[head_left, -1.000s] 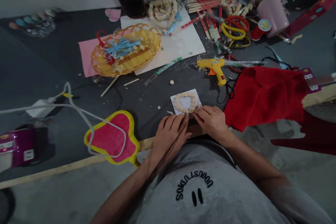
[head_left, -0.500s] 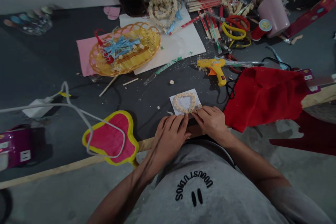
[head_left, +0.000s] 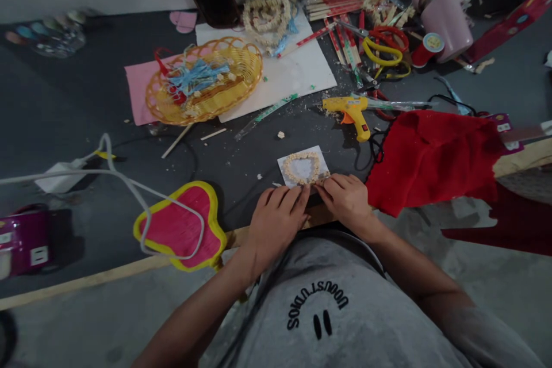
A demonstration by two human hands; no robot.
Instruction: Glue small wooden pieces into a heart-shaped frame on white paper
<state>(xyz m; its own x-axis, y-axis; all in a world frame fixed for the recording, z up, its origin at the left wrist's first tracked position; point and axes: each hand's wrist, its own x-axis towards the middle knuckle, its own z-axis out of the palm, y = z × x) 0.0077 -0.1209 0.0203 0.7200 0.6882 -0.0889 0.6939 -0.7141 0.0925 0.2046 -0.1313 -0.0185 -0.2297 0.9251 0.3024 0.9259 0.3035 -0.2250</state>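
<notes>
A small ring of pale, chip-like pieces, roughly heart-shaped, lies on a square of white paper near the table's front edge. My left hand is at the lower edge of the ring, fingers curled together and index fingertip against it; its thumb side is partly hidden. From the right, my right hand pinches the ring's lower right part between thumb and fingers. What exactly lies between the fingertips is too small to make out. A yellow glue gun rests beyond my right hand.
Red cloth hangs over the edge at right. To the left lies a pink and yellow fan-shaped paddle under a white cable. Behind are a yellow basket, scissors, a red thread spool and a pink tumbler.
My left hand and forearm have shifted slightly. Both hands stay at the lower edge of the ring, and the view has moved a little.
</notes>
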